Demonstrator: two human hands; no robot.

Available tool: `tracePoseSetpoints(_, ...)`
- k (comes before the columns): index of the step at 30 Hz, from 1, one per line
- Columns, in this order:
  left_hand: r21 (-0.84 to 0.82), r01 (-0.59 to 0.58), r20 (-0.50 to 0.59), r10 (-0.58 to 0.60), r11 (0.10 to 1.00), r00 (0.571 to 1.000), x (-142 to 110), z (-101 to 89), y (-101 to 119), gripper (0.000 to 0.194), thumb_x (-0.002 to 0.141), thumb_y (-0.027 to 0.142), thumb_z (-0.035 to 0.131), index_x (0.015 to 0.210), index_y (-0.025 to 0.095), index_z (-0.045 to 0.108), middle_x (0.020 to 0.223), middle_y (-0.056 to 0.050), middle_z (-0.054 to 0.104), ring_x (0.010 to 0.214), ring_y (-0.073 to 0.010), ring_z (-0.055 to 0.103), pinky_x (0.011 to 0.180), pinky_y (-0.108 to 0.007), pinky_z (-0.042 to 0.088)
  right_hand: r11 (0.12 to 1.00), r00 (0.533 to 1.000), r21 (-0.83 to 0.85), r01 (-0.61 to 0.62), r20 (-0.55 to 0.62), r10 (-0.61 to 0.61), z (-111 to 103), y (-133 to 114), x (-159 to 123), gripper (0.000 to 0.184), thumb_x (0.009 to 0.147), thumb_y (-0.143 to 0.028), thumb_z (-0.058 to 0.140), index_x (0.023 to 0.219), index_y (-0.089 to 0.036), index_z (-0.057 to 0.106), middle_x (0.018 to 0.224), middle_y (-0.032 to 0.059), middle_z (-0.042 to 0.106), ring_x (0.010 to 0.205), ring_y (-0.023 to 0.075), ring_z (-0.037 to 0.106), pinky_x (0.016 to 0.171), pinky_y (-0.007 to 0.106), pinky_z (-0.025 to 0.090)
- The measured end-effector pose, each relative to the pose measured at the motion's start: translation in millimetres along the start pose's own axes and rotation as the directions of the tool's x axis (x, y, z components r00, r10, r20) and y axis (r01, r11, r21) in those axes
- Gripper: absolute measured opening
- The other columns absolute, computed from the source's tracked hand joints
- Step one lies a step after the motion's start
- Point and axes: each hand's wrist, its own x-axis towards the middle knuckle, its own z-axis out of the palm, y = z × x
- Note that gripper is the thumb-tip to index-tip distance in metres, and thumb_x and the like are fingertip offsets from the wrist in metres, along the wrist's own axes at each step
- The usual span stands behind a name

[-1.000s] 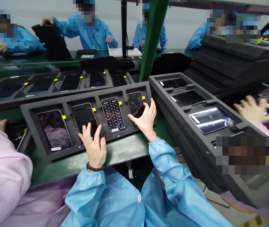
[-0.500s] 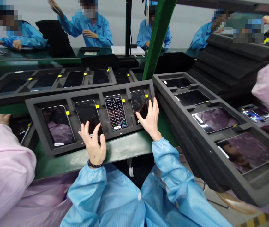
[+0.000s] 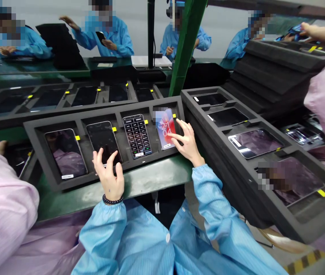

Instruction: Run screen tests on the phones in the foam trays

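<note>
Several phones lie face up in the slots of a black foam tray [image 3: 65, 187] tilted before me. My right hand [image 3: 189, 143], fingers spread, is at the rightmost phone [image 3: 166, 128]; its screen is lit in red and blue with clock digits. Left of it a phone [image 3: 137, 135] shows a grid menu of white text on black. My left hand [image 3: 109, 173] is open over the lower end of a dark-screened phone [image 3: 102, 137]. Another dark phone [image 3: 65, 152] fills the leftmost slot. Yellow tabs stick out at the phones' upper right edges.
Another foam tray [image 3: 222, 168] of phones runs along my right, and one more tray [image 3: 94, 109] lies behind. Stacked foam trays [image 3: 274, 76] rise at the back right. A green post [image 3: 184, 49] stands ahead. People in pink sleeves flank me; others in blue work opposite.
The rightmost phone's screen has gone from dark to lit. My right hand has shifted slightly right and down, while my left hand stays over its phone. Across the table, a person now holds a phone.
</note>
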Motion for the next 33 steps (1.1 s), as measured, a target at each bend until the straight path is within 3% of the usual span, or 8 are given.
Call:
tracePoseSetpoints(4, -0.012, 0.000, -0.005, 0.000, 1.000, 1.000, 1.3, 0.0, 0.2, 0.035, 0.097, 0.027, 0.047, 0.128, 0.017, 0.063, 0.157, -0.015, 0.036, 0.155, -0.0304, 0.021, 0.127, -0.053, 0.017, 0.975, 0.981, 0.119, -0.190, -0.008, 0.192, 6.7, 0.1, 8.7, 0.059, 0.101, -0.050, 0.041, 0.154, -0.025, 0.039, 0.170, 0.0041, 0.014, 0.157, 0.0275, 0.014, 0.127, 0.054, 0.018)
tracePoseSetpoints(6, -0.014, -0.018, -0.004, 0.018, 1.000, 1.000, 1.7, -0.5, 1.3, 0.036, 0.097, 0.027, 0.049, 0.128, 0.017, 0.062, 0.157, -0.016, 0.037, 0.154, -0.0307, 0.022, 0.126, -0.052, 0.019, 0.882, 0.926, 0.303, -0.361, 0.001, 0.378, 11.4, 2.4, 8.4, 0.075, 0.097, -0.059, 0.043, 0.159, -0.021, 0.025, 0.170, 0.0061, 0.014, 0.157, 0.0258, 0.013, 0.128, 0.051, 0.017)
tracePoseSetpoints(10, 0.080, -0.132, 0.065, 0.127, 0.988, 0.990, -3.0, -4.4, 4.3, 0.033, 0.091, 0.032, 0.059, 0.121, 0.018, 0.065, 0.137, -0.016, 0.055, 0.134, -0.0300, 0.049, 0.111, -0.046, 0.038, 0.562, 0.718, 0.548, -0.619, 0.104, 0.689, 19.8, 11.6, 5.2, 0.083, 0.087, -0.073, 0.048, 0.146, -0.016, 0.048, 0.150, 0.0149, 0.052, 0.142, 0.0329, 0.044, 0.120, 0.052, 0.032)
tracePoseSetpoints(12, 0.167, -0.162, 0.154, 0.137, 0.973, 0.979, -8.2, -7.9, 4.0, 0.026, 0.089, 0.035, 0.062, 0.108, 0.019, 0.067, 0.105, -0.009, 0.065, 0.103, -0.0243, 0.062, 0.092, -0.038, 0.045, 0.495, 0.681, 0.584, -0.643, 0.141, 0.718, 21.5, 14.7, 4.7, 0.077, 0.086, -0.078, 0.045, 0.124, -0.015, 0.065, 0.124, 0.0147, 0.070, 0.123, 0.0341, 0.060, 0.109, 0.051, 0.046)
tracePoseSetpoints(15, 0.246, -0.044, 0.268, -0.025, 0.968, 0.963, -14.7, -13.8, 0.5, 0.014, 0.088, 0.032, 0.056, 0.090, 0.020, 0.062, 0.069, 0.002, 0.055, 0.067, -0.0158, 0.057, 0.067, -0.028, 0.039, 0.414, 0.661, 0.656, -0.631, 0.175, 0.730, 20.7, 13.5, 4.8, 0.068, 0.084, -0.079, 0.048, 0.096, -0.017, 0.072, 0.094, 0.0088, 0.075, 0.098, 0.0288, 0.069, 0.091, 0.042, 0.056)
tracePoseSetpoints(19, 0.265, 0.142, 0.268, -0.215, 0.954, 0.939, -14.0, -19.7, -5.0, 0.006, 0.084, 0.027, 0.053, 0.084, 0.021, 0.056, 0.061, 0.005, 0.050, 0.058, -0.0122, 0.054, 0.058, -0.023, 0.034, 0.354, 0.644, 0.727, -0.589, 0.157, 0.749, 18.4, 5.9, 3.6, 0.064, 0.082, -0.079, 0.051, 0.085, -0.019, 0.070, 0.080, 0.0050, 0.072, 0.085, 0.0246, 0.069, 0.080, 0.038, 0.057)
tracePoseSetpoints(27, 0.255, 0.160, 0.200, -0.214, 0.954, 0.956, 1.6, -24.0, -24.3, 0.006, 0.079, 0.023, 0.054, 0.083, 0.021, 0.057, 0.068, 0.003, 0.056, 0.065, -0.0139, 0.057, 0.063, -0.024, 0.039, 0.331, 0.654, 0.773, -0.541, 0.140, 0.743, 34.8, -14.3, 1.5, 0.066, 0.087, -0.078, 0.046, 0.101, -0.018, 0.071, 0.090, 0.0055, 0.075, 0.093, 0.0238, 0.071, 0.081, 0.036, 0.060)
tracePoseSetpoints(33, 0.270, 0.085, 0.228, -0.149, 0.959, 0.962, 5.5, -26.1, -28.9, 0.010, 0.078, 0.015, 0.052, 0.083, 0.021, 0.058, 0.069, 0.002, 0.054, 0.064, -0.0129, 0.055, 0.064, -0.025, 0.041, 0.442, 0.682, 0.697, -0.565, 0.093, 0.725, 41.8, -16.5, -3.2, 0.062, 0.089, -0.071, 0.047, 0.108, -0.016, 0.069, 0.104, 0.0108, 0.075, 0.103, 0.0278, 0.069, 0.092, 0.043, 0.057)
